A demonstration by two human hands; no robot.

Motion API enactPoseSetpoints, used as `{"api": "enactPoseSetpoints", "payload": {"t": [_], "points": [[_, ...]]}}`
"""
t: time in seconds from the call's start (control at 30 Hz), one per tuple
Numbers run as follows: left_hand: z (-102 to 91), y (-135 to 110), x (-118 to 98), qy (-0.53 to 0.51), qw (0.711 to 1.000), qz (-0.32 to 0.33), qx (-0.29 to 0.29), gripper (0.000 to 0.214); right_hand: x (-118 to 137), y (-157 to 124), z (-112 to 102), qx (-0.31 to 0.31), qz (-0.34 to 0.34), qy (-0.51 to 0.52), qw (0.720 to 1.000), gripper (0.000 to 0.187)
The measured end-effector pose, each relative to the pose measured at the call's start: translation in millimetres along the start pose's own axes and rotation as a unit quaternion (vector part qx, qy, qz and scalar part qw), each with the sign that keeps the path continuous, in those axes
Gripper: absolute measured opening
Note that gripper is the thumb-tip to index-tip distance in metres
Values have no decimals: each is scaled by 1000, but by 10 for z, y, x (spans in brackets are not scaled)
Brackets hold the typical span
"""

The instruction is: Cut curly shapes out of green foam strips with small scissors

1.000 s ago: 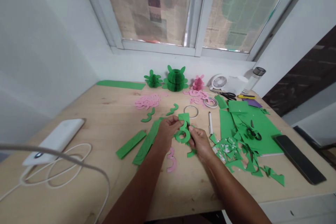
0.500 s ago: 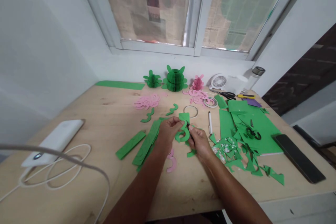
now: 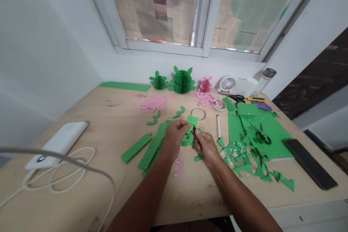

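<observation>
My left hand (image 3: 176,134) pinches a piece of green paper (image 3: 187,138) with curved cut edges; a squarish end of it sticks up beyond my fingertips. Closed around small dark scissors (image 3: 194,129), my right hand (image 3: 206,145) has the blades against the paper's right side. My fingers hide most of the handles. Under my left forearm lie stacked green paper strips (image 3: 152,146), and a pink wavy cutout (image 3: 178,166) rests between my arms. Two green wavy cutouts (image 3: 154,118) lie beyond my left hand.
Green scraps (image 3: 239,156) and green sheets (image 3: 277,134) cover the right side, with a black phone-like slab (image 3: 310,163) near the edge. A white pen (image 3: 218,126) and tape rolls (image 3: 218,105) lie ahead. Paper figures (image 3: 182,81) stand by the wall. At left are a white power bank (image 3: 58,143) and cable.
The green paper has turned slightly in my left hand, its top end tilting to the right. The scissors sit a little farther along its edge. The view has shifted slightly.
</observation>
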State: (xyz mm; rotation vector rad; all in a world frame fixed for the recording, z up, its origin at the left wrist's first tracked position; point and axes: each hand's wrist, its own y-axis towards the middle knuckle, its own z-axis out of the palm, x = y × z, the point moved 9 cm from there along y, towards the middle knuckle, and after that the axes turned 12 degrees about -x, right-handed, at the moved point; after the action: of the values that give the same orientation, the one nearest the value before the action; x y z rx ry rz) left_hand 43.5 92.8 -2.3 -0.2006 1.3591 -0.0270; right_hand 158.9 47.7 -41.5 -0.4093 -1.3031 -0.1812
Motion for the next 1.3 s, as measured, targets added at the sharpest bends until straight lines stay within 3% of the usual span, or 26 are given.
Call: {"api": "enactPoseSetpoints", "payload": {"t": [0.5,1.0,1.3], "points": [[-5,0,-2,8,1000,-4,4,21,-108,-9,34,16,47,22,999,56],[2,-24,-58,26,1000,-1,8,20,-65,-14,22,9,33,24,999,56],[17,50,17,31,999,-14,21,23,-80,-3,17,9,35,19,999,54]]}}
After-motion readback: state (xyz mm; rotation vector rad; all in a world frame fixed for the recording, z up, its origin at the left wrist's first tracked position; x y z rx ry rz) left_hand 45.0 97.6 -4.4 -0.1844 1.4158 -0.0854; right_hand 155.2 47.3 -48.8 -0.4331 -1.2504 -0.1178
